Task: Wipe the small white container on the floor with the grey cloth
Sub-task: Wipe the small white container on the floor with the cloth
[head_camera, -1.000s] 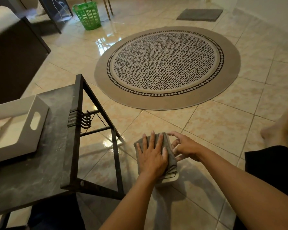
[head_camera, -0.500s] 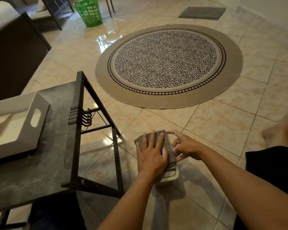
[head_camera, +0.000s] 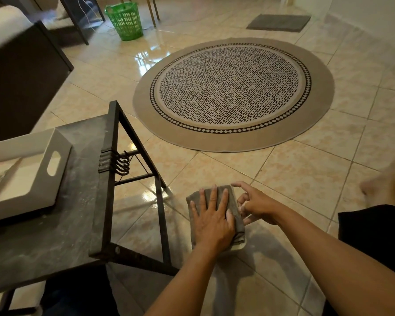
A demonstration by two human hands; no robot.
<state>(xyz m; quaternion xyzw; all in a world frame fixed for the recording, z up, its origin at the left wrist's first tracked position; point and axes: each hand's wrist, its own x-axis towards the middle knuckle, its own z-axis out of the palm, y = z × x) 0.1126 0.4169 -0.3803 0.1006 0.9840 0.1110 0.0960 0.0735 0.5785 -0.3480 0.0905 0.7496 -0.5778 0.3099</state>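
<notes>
The grey cloth (head_camera: pixel 233 201) lies draped over the small white container (head_camera: pixel 240 246) on the tiled floor; only the container's near right corner shows under it. My left hand (head_camera: pixel 212 222) presses flat on top of the cloth, fingers spread. My right hand (head_camera: pixel 257 205) is at the container's right side, with curled fingers touching the cloth-covered edge and the index finger raised above it.
A dark low table (head_camera: pixel 55 242) with a metal frame stands just left of the hands and carries a white tray (head_camera: pixel 59 156). Beyond lie a round patterned rug (head_camera: pixel 233 94), a green basket (head_camera: pixel 124 21) and a grey mat (head_camera: pixel 278 22). A bare foot (head_camera: pixel 385 183) rests at right.
My left hand has shifted slightly on the cloth. My right index finger has lifted off the cloth's far edge. The container stays in place.
</notes>
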